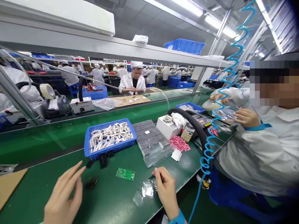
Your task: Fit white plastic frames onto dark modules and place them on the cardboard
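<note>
My left hand [65, 194] is open over the bench at the lower left, its fingers stretched out. Just right of its fingertips is a small dark piece [91, 183], too blurred to name. A green circuit board [125, 174] lies flat between my two hands. My right hand [165, 189] has its thumb and forefinger pinched together; whatever is between them is too small to make out. Beside those fingers lie shiny clear plastic film pieces [147, 189]. Black parts [103, 161] sit in front of a blue tray [87, 146] of white plastic pieces [112, 137].
Grey slotted stacks [150, 137] in a clear bag, pink pieces [179, 143] and a white box [166, 127] stand behind. A black hose [198, 121] and coiled blue air line [206, 155] hang at right, near a seated co-worker [263, 146]. Cardboard [10, 186] lies left.
</note>
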`<state>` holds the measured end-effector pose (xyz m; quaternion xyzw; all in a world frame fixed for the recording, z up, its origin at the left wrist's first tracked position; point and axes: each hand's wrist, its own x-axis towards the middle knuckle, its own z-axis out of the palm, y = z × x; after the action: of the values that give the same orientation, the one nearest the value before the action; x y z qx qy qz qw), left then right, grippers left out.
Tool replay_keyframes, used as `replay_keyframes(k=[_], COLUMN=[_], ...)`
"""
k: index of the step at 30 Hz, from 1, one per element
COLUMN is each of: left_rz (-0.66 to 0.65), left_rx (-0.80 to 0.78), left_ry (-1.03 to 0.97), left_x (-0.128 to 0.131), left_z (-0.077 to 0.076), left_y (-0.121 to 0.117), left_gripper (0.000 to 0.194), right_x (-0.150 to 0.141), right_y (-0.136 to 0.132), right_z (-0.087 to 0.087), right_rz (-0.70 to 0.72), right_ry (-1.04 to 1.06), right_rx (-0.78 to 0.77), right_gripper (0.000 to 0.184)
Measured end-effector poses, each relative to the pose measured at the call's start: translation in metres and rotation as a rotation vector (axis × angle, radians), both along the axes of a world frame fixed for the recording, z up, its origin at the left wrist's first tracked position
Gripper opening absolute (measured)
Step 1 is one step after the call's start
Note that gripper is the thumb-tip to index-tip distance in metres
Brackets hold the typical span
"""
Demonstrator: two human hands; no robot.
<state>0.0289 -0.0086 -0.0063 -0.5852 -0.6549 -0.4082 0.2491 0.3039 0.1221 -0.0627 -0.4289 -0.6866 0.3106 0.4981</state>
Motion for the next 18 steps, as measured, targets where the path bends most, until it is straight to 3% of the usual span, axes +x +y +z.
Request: replay_keyframes(k=[6,13,18], left_rz=[-0.111,0.1,0.161], left_rx=[-0.076,-0.103,-0.112], left_ry=[0.039,-0.129,-0.193], left_x=[0.001,-0.019,-0.023], left_z=[-0.022,-0.027,-0.028], left_y=[0.006,-0.002,-0.006], left_gripper=[0.037,0.021,0.02], right_x=[0.001,0.001,0.0], right_y=[-0.001,-0.002,-0.002], right_z=[-0.001,0.002,0.002], right_rz=[-0.017,-0.01,-0.004], right_ry=[0.022,-0.003,-0.011], right_rx=[-0.004,0.001,0.012], right_gripper=[0.029,0.03,0.031])
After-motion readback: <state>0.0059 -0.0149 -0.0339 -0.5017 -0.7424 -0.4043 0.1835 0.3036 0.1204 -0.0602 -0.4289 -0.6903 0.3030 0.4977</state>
